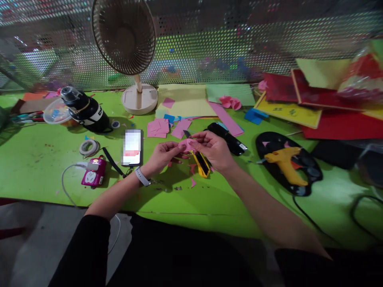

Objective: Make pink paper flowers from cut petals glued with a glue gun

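Above the green table, my left hand (pixel 164 156) and my right hand (pixel 211 146) meet at a small piece of pink paper (pixel 187 146). Both sets of fingers are closed on it, pinching it from either side. A yellow box cutter (pixel 201 164) shows below the paper, its middle hidden behind my hands; whether it touches my right hand I cannot tell. Beyond the hands lie a stack of pink paper squares (pixel 157 128) and a pink strip (pixel 226 118). A black case (pixel 229 139) is just past my right hand. Folded pink paper petals (pixel 229 102) sit farther back.
A phone (pixel 132 147), a tape roll (pixel 89 147) and a purple power adapter (pixel 93 172) lie left. A fan (pixel 139 99) and a black bottle (pixel 86 109) stand behind. At right, a yellow glue gun (pixel 285 164) rests on a black palette-shaped board (pixel 265 139), its cord trailing forward.
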`<state>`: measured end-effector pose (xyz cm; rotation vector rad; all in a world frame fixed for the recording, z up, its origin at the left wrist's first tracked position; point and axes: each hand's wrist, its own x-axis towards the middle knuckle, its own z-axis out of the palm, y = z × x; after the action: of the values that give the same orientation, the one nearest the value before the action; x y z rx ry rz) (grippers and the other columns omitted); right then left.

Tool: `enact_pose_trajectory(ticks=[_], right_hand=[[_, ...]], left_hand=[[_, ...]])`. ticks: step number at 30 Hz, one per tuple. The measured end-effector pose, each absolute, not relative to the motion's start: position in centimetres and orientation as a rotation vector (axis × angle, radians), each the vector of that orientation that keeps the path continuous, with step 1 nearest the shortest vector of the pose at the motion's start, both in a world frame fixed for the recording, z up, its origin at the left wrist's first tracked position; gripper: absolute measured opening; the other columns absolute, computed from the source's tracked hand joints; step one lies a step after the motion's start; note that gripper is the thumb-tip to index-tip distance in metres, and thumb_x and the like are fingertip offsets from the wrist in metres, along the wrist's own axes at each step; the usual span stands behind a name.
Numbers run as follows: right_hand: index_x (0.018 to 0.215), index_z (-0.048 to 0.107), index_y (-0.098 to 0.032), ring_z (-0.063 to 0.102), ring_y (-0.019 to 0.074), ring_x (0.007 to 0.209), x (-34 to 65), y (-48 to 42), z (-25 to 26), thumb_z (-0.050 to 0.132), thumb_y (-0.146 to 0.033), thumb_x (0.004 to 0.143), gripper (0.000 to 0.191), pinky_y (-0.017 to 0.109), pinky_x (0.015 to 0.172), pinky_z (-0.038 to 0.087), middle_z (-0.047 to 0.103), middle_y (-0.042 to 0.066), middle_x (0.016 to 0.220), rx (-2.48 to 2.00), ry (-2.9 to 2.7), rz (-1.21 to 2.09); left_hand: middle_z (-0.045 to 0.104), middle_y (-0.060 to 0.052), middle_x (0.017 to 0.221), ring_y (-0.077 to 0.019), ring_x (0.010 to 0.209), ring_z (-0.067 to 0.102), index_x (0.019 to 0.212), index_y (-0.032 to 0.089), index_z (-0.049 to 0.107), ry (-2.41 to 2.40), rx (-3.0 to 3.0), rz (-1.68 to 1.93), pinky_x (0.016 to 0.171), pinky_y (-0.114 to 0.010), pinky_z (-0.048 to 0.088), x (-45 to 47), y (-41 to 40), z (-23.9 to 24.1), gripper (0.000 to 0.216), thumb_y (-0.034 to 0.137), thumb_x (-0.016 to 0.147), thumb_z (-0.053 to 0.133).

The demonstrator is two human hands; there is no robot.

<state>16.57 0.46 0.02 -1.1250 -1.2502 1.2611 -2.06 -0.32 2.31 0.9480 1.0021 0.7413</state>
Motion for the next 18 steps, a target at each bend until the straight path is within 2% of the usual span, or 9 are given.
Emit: enact_pose_trajectory(ticks=[7,18], right_hand=[[0.093,0.068,-0.020,0.062,0.0120,0.071,16.5,0.4,0.3,0.085,-0.044,0.068,0.038,0.026,0.065,0.057,0.068,0.002,0.081,-1.106,-1.223,1.288],[0.097,0.067,-0.019,0.061,0.0100,0.060,16.8,0.1,1.1,0.083,-0.045,0.070,0.041,0.024,0.057,0.054,0.070,0.001,0.079,-1.129,-1.291,1.359]], left_hand=[[0.075,-0.006,0.087,-0.0105,0.073,0.071,0.090,0.013,0.069,1.006,0.979,0.750,0.059,-0.019,0.051,-2.2,-0.2,1.8,0.019,0.030,0.084,0.074],[0.074,-0.004,0.081,-0.0093,0.069,0.069,0.087,0.013,0.069,0.975,1.009,0.792,0.059,-0.019,0.051,-2.2,-0.3,1.5,0.022,0.032,0.080,0.077]])
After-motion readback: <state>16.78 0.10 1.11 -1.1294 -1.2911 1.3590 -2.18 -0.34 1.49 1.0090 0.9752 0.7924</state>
